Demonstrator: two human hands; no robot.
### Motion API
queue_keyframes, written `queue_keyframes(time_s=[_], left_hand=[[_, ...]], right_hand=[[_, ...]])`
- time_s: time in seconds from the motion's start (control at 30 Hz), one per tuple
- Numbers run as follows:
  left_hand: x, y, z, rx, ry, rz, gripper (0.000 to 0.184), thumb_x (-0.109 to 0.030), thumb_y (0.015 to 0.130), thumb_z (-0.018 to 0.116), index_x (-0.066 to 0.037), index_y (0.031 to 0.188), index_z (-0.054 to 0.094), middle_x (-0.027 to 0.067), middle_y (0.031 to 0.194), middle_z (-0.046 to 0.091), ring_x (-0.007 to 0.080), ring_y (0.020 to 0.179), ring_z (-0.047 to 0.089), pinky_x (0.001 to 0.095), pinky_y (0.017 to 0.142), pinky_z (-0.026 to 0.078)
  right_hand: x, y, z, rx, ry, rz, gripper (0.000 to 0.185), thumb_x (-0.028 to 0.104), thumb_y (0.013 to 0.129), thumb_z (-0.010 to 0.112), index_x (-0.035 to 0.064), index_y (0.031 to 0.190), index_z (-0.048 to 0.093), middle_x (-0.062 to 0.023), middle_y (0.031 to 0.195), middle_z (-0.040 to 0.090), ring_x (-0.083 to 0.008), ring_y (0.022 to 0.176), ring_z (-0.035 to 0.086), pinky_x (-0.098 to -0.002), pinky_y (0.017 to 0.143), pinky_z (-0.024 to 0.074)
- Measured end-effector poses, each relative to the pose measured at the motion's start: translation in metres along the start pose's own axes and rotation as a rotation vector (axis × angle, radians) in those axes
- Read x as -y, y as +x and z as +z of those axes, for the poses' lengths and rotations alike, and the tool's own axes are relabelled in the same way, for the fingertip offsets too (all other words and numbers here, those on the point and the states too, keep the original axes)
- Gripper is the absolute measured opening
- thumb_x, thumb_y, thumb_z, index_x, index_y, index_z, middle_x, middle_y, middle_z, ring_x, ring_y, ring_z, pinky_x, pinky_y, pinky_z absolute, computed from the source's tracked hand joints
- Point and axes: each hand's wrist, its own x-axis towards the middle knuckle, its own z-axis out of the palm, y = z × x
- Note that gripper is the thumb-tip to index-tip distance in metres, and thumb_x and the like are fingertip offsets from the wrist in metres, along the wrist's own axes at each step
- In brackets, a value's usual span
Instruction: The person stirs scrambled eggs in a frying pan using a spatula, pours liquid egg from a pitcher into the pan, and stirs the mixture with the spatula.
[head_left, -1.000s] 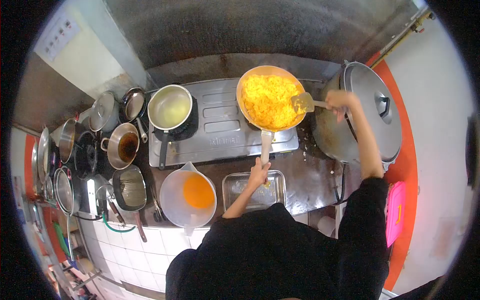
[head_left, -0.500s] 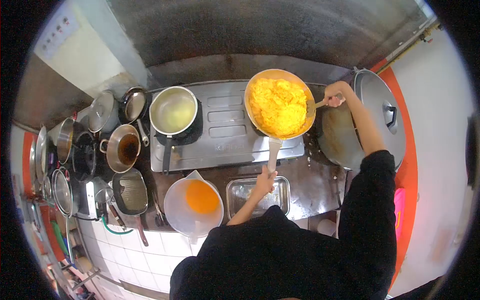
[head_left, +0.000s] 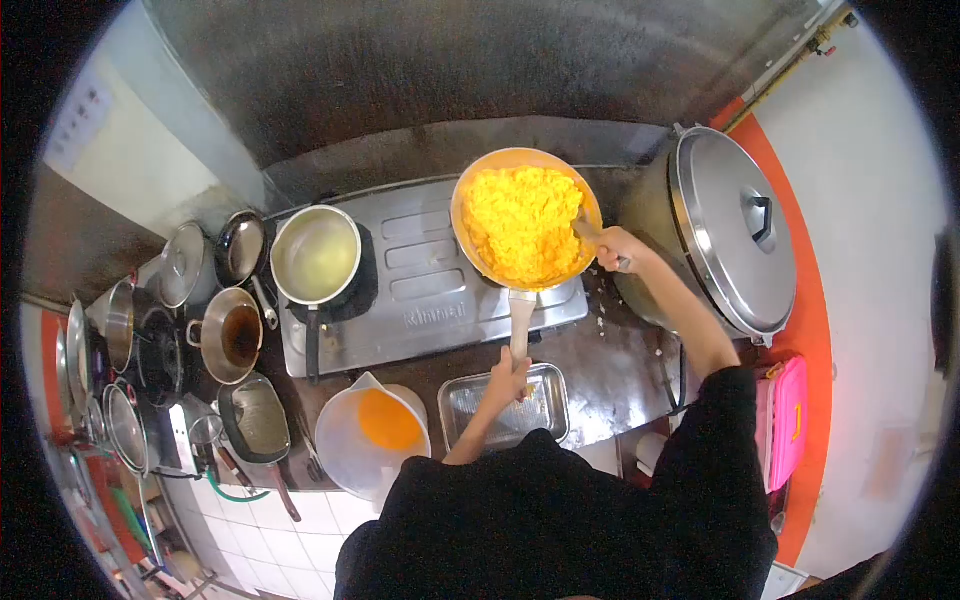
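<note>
A frying pan (head_left: 468,259) full of yellow scrambled eggs (head_left: 525,225) is over the right side of the gas stove (head_left: 430,318). My left hand (head_left: 508,380) is wrapped round the pan's pale handle (head_left: 521,325). On the pan's right side, my right hand (head_left: 620,249) grips a spatula (head_left: 588,232), its blade against the right edge of the eggs. The end of its handle shows below my fist. Just under my left hand lies a rectangular metal tray (head_left: 548,425).
A saucepan (head_left: 316,255) with pale yellowish liquid stands on the left burner. In front is a white pitcher (head_left: 342,450) holding orange liquid. A large lidded pot (head_left: 725,230) rises at the right, near my right forearm. Several pans, among them a square one (head_left: 255,420), crowd the left.
The camera view has shifted, so the stove and pans sit further left. My right hand has come down along the pan's right rim, the spatula with it. My left hand keeps its hold on the handle.
</note>
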Motion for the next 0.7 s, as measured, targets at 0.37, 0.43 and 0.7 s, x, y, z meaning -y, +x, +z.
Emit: queue_keyframes(time_s=[0.37,0.43,0.7], left_hand=[[-0.013,-0.003,0.002,-0.047,0.132,-0.012,0.035,-0.027,0.081,0.049,-0.001,0.095,0.030,0.0130,0.055,0.052,0.0196,0.039,0.053,0.0309,0.033,0.042],[-0.010,-0.001,0.002,-0.035,0.132,-0.015,0.033,-0.026,0.081,0.049,-0.001,0.094,0.030,0.0116,0.054,0.051,0.0189,0.039,0.053,0.0310,0.033,0.041],[-0.007,-0.003,0.003,0.030,-0.070,-0.041,0.026,-0.023,0.082,0.047,-0.004,0.087,0.029,0.0078,0.053,0.047,0.0169,0.037,0.049,0.0297,0.031,0.038]], right_hand=[[-0.035,-0.026,0.051,-0.391,-1.150,-0.501,0.054,-0.001,0.071,0.039,-0.0062,0.122,0.022,-0.0262,0.069,0.055,-0.0380,0.060,0.056,-0.0413,0.052,0.0471],[-0.040,-0.046,0.061,-0.415,-1.294,-0.463,0.051,0.000,0.073,0.037,-0.0071,0.122,0.022,-0.0243,0.067,0.056,-0.0389,0.062,0.057,-0.0427,0.054,0.0483],[-0.087,-0.064,0.049,-0.457,-1.440,-0.624,0.060,0.002,0.072,0.042,0.0110,0.128,0.023,-0.0202,0.066,0.056,-0.0336,0.055,0.057,-0.0424,0.052,0.0484]])
